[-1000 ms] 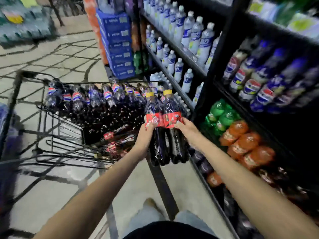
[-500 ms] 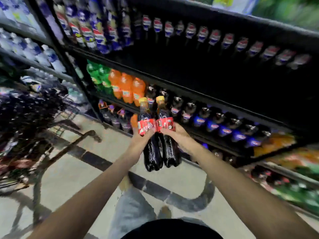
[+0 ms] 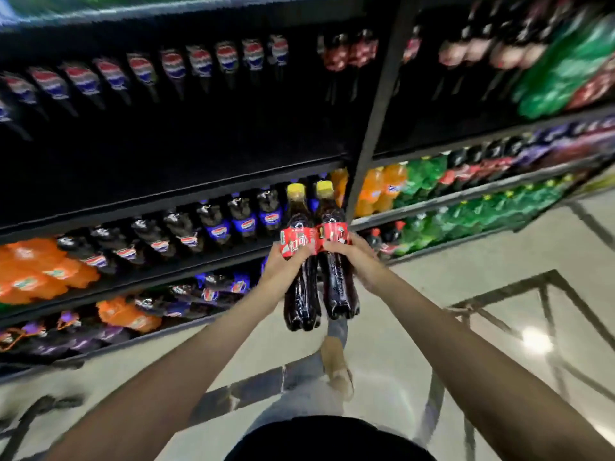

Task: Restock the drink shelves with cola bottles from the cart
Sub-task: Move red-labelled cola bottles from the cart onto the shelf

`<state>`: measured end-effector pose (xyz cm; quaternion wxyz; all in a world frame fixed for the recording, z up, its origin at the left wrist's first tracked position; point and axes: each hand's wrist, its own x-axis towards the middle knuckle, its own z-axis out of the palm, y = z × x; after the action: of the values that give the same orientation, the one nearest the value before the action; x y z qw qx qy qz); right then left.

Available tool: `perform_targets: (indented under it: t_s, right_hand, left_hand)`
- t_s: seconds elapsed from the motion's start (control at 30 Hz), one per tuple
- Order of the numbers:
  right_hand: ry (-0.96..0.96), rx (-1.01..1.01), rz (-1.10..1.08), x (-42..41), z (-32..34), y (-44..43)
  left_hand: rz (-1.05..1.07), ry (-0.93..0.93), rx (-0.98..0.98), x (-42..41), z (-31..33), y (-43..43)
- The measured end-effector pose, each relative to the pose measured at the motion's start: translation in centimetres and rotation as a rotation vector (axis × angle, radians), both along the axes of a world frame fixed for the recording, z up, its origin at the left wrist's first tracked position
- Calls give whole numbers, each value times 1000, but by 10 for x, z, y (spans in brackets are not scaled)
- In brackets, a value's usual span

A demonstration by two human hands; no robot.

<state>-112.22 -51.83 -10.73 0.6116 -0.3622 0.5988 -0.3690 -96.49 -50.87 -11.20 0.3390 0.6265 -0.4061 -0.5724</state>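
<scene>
I carry two dark cola bottles with red labels and yellow caps, upright and side by side in front of the drink shelves (image 3: 199, 197). My left hand (image 3: 283, 266) grips the left cola bottle (image 3: 301, 294) at its label. My right hand (image 3: 357, 259) grips the right cola bottle (image 3: 339, 287) the same way. Both bottles hang in the air before the shelf row of blue-labelled cola bottles (image 3: 216, 227). The cart is out of view.
A black upright post (image 3: 376, 118) divides the shelving. Orange soda bottles (image 3: 36, 271) lie at the left, green bottles (image 3: 432, 181) at the right. More red-labelled cola bottles (image 3: 349, 51) stand on the top shelf. The tiled floor (image 3: 466, 261) runs below, with my foot (image 3: 336, 364) on it.
The view has swung right, away from the cart and along the shelves. Both hands keep the same hold on the two bottles, carried further along the aisle.
</scene>
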Motion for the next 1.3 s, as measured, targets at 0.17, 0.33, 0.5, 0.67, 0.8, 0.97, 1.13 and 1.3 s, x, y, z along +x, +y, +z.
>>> perform_targets:
  t_s: [0.17, 0.33, 0.5, 0.67, 0.8, 0.97, 1.13, 1.3]
  right_hand:
    - [15, -7, -123, -97, -5, -20]
    - [59, -8, -220, -171, -1, -43]
    - [85, -30, -258, -223, 16, -72]
    - [110, -70, -222, -245, 36, -113]
    - [105, -126, -153, -250, 47, -152]
    - [114, -233, -53, -258, 61, -208]
    - [109, -332, 49, -274, 73, -263]
    - [98, -417, 124, -286, 78, -308]
  left_hand:
    - [-144, -29, 46, -96, -5, -45]
    - [-256, -48, 60, -175, -10, -89]
    - [-309, -84, 20, -224, 0, -135]
    - [-292, 7, -16, -243, 19, -168]
    - [-217, 53, -100, -247, 34, -191]
    - [-114, -8, -246, -249, 55, -223]
    - [-42, -53, -359, -260, 77, -256]
    - [27, -102, -426, -271, 87, -285]
